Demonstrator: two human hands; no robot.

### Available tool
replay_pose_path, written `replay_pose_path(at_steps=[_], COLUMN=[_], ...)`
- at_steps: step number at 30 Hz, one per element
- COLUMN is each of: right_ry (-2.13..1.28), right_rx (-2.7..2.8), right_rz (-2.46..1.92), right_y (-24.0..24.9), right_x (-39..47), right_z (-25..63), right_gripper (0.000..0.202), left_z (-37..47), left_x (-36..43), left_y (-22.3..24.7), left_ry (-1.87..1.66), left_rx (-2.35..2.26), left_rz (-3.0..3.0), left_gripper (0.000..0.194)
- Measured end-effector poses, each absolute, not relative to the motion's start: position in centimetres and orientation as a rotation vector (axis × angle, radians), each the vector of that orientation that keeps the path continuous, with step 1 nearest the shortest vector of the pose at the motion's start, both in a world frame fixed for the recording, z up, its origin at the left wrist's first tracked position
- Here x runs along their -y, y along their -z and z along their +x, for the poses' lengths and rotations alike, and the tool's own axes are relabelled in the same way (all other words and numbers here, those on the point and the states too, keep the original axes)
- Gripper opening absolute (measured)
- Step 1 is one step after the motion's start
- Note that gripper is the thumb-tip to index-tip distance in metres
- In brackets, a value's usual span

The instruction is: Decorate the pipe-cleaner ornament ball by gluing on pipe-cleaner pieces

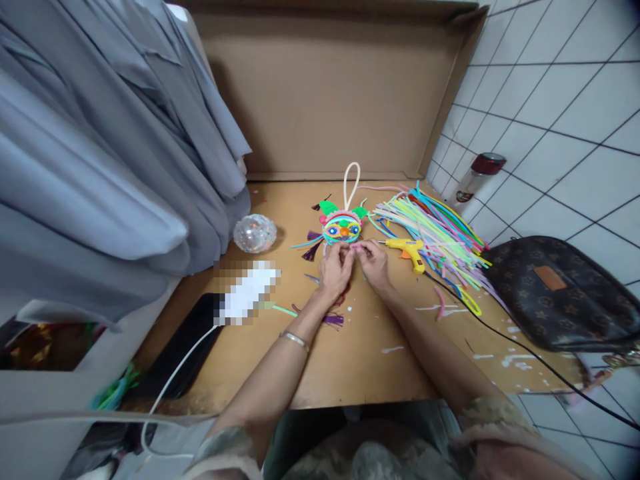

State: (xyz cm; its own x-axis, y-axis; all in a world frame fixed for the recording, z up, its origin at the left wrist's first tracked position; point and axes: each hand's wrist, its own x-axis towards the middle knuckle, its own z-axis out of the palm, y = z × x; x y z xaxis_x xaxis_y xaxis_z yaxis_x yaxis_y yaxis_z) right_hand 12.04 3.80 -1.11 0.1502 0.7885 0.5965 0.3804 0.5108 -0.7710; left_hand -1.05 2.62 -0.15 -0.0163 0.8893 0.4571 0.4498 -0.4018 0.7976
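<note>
My left hand (336, 268) and my right hand (373, 265) are close together near the middle of the table, fingers pinched on a small pink piece (355, 246) between them. Just beyond the fingertips lies a colourful animal-face ornament (342, 227) with green ears, blue eyes, an orange nose and a white loop (352, 187) at its top. Dark purple tassels (313, 247) lie at its left side. Right of my right hand, a yellow glue gun (409, 253) rests with its nozzle towards the hand.
Many coloured pipe cleaners (435, 233) spread at the right, near a brown patterned bag (565, 293) and a bottle (477, 179). A clear ball (255, 233) sits left, above a blurred white object (250, 293) and a black item (187, 347). The glue gun's cord (525, 348) runs right.
</note>
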Motion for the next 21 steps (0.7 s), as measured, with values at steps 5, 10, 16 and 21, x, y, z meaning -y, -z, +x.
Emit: replay_pose_path(at_steps=[5,10,16,21], right_ry=[-0.362,-0.505,-0.645,-0.712], right_rx=[1.555,1.344,1.199,1.203], right_rz=[-1.070,-1.123,-1.132,-1.130], right_y=[1.2,1.9,1.9,1.4], right_x=[-4.0,-4.0,-4.0,-3.8], right_z=[11.2,11.3,11.7,11.3], right_gripper=[0.018,0.025,0.031,0.031], left_z=[-1.9,-2.0,-2.0,-2.0], left_x=[-3.2,-3.6,-3.8,-3.5], left_y=[0.5,0.4,0.0,-0.3], left_ry=[-1.478,-1.531,-1.536,-1.509], left_rx=[-1.257,-1.205,-1.165,-1.161], left_rz=[1.845,1.544,1.259,1.307], left_gripper=[0.017,0.016,0.018,0.016])
